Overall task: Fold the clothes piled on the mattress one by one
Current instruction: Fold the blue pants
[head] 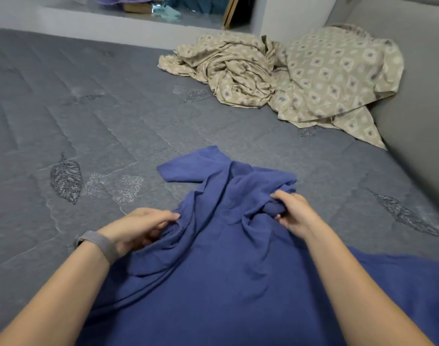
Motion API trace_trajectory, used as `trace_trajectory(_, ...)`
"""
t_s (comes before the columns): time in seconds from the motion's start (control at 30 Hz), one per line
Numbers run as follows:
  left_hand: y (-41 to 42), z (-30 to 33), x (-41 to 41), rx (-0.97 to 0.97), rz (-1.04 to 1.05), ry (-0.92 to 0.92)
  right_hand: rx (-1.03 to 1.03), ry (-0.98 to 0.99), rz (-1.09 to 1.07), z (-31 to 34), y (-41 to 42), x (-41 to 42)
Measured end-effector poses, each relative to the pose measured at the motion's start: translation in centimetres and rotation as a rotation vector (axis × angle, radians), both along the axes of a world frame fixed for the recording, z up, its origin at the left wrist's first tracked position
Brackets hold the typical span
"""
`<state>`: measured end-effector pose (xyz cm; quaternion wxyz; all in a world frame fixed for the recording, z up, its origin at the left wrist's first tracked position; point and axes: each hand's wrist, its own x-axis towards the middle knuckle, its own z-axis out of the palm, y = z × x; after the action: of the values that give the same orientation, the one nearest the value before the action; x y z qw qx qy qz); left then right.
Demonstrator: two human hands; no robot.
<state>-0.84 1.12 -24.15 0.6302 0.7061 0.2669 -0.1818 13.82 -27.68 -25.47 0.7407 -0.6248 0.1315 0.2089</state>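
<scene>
A blue shirt (221, 245) lies crumpled on the grey quilted mattress (101, 116), one short sleeve spread out toward the far left. My left hand (138, 228), with a grey watch band on its wrist, grips a fold along the shirt's left side. My right hand (294, 212) pinches a bunched fold near the shirt's upper right. The lower part of the shirt runs under my forearms toward me.
A rumpled beige patterned cloth (238, 68) and a matching pillow (338, 73) lie at the mattress's far right corner. A grey padded headboard (418, 101) borders the right side. Beyond the far edge, a floor-level ledge holds purple and teal fabrics (128, 0).
</scene>
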Motion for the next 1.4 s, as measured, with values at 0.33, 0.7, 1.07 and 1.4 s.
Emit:
trace_trajectory(0.33,5.2,-0.3,0.5,0.335,0.690,-0.465,0.065,-0.393,-0.024,5.2,-2.5,-0.9)
trace_trajectory(0.7,6.4,-2.9,0.5,0.380,0.560,-0.276,-0.783,-0.310,0.093,0.1,7.3,0.8)
trace_trajectory(1.07,6.2,-2.9,0.9,0.793,0.216,-0.355,-0.184,-0.402,-0.425,7.0,-6.4,10.0)
trace_trajectory(1.4,3.5,-2.0,1.4,1.051,0.281,-0.480,-0.612,-0.206,-0.565,2.2,-19.0,1.6)
